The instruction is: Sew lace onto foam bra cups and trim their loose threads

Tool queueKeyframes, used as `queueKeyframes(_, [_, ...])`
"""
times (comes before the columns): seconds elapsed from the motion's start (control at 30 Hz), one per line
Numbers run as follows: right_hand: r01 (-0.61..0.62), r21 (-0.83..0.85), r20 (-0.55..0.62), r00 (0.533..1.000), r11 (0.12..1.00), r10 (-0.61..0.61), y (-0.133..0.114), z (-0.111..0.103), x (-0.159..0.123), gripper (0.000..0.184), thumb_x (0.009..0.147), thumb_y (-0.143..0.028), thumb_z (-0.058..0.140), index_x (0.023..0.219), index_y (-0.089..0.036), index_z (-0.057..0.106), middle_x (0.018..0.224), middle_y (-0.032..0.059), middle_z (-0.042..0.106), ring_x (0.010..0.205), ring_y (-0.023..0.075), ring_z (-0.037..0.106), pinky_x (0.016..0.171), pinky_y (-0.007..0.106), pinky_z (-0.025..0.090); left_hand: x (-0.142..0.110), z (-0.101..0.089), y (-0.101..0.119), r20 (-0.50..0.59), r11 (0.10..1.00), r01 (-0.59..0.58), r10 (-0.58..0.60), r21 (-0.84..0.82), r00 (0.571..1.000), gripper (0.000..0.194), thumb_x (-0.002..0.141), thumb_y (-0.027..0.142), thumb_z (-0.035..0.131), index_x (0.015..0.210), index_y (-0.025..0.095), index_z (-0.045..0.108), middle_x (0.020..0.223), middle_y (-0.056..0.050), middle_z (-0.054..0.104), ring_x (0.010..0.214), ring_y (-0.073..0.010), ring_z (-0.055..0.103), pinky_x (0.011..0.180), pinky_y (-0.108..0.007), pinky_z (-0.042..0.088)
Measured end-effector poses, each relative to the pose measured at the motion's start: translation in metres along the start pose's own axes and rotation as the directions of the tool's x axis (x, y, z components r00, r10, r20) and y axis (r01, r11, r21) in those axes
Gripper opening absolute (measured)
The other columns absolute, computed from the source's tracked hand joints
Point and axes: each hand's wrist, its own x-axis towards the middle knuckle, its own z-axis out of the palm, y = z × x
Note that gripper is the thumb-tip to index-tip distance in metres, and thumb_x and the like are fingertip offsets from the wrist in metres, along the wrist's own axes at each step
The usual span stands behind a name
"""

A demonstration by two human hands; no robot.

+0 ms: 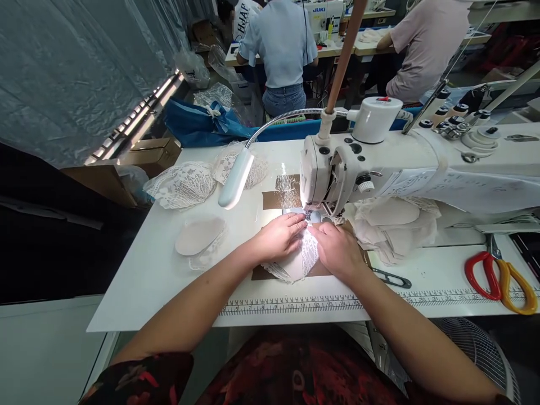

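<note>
A white lace cup piece (295, 261) with a smooth pale panel lies under the needle area of the white sewing machine (337, 174). My left hand (280, 235) is on its left side, fingers together and pressed onto the fabric beside the presser foot. On the other side, my right hand (337, 247) pinches the lace edge, fingers bent and partly hidden from view. The needle tip itself is too small to make out. Left of my hands lie a pale oval cup pad (199, 236) and two lace cups (181, 184) farther back.
A lamp (236, 179) on a bendable neck hangs over the table (147, 281). Stacked pale pieces (396, 222) lie right of the machine. Scissors (500, 278), a dark thread snipper (392, 278) and a printed ruler strip (291, 305) are near the front edge. Two people sit beyond.
</note>
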Motion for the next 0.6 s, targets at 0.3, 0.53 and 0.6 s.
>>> queueKeyframes(0.3, [0.08, 0.118, -0.053, 0.996, 0.99, -0.074, 0.007, 0.0, -0.004, 0.034, 0.091, -0.015, 0.043, 0.109, -0.02, 0.071, 0.086, 0.0067, 0.066, 0.081, 0.0191, 0.057, 0.069, 0.029, 0.041, -0.004, -0.007, -0.014, 0.002, 0.994, -0.099, 0.099, -0.036, 0.995, 0.04, 0.09, 0.016, 0.047, 0.128, 0.01, 0.059, 0.141, -0.019, 0.05, 0.131, -0.0324, 0.047, 0.108, -0.05, 0.042])
queueKeyframes(0.53, [0.088, 0.273, -0.234, 0.972, 0.958, -0.023, 0.018, 0.008, -0.009, 0.033, 0.088, -0.012, 0.042, 0.103, -0.015, 0.072, 0.1, 0.0093, 0.071, 0.09, 0.0193, 0.063, 0.075, 0.028, 0.05, -0.011, 0.0, 0.019, -0.12, 0.997, 0.057, -0.062, -0.048, 0.991, 0.022, 0.092, 0.028, 0.05, 0.09, 0.015, 0.067, 0.09, -0.01, 0.065, 0.084, -0.0223, 0.06, 0.077, -0.037, 0.049])
queueKeyframes(0.6, [0.088, 0.279, -0.245, 0.969, 0.956, -0.018, 0.017, 0.007, -0.009, 0.032, 0.088, -0.012, 0.042, 0.099, -0.016, 0.072, 0.098, 0.0083, 0.072, 0.087, 0.0188, 0.064, 0.073, 0.028, 0.05, -0.01, 0.003, 0.02, -0.13, 0.994, 0.101, -0.105, -0.038, 0.986, 0.025, 0.093, 0.025, 0.046, 0.078, 0.015, 0.064, 0.08, -0.008, 0.063, 0.077, -0.0208, 0.057, 0.072, -0.035, 0.046])
